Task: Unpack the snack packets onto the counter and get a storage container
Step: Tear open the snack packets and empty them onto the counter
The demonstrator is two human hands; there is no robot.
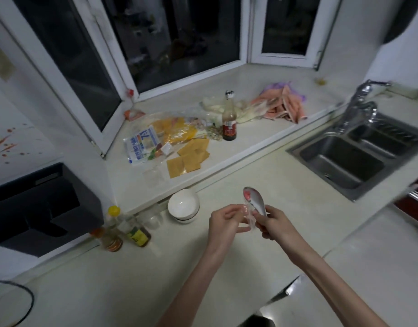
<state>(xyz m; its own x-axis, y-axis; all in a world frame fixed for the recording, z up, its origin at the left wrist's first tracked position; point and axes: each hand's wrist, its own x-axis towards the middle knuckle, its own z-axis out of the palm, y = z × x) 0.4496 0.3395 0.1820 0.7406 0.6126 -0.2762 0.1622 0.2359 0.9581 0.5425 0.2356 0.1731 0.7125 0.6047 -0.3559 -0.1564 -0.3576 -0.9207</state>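
Both hands are working close together over the near counter (286, 185), low and centre. The right hand (273, 223) is gripping the handle of a spoon (255, 200), its bowl pointing up and away toward the far ledge, while the left hand (223, 220) is pinching a thin clear wrapper (249, 219) that is hanging just beside the spoon's handle. Neither hand is touching the snacks right now. The snack packets (188, 154) are lying well apart from the hands, up on the raised ledge to the far left: flat yellow squares spilling out toward the ledge's near edge, with the opened printed bag (142, 147) on their left and a dark sauce bottle (229, 121) standing just to their right. The left hand is looking the nearer one, so a reach forward and leftward seems the likely path. No storage container is plainly showing; stacked white bowls (184, 205) are sitting left of the hands.
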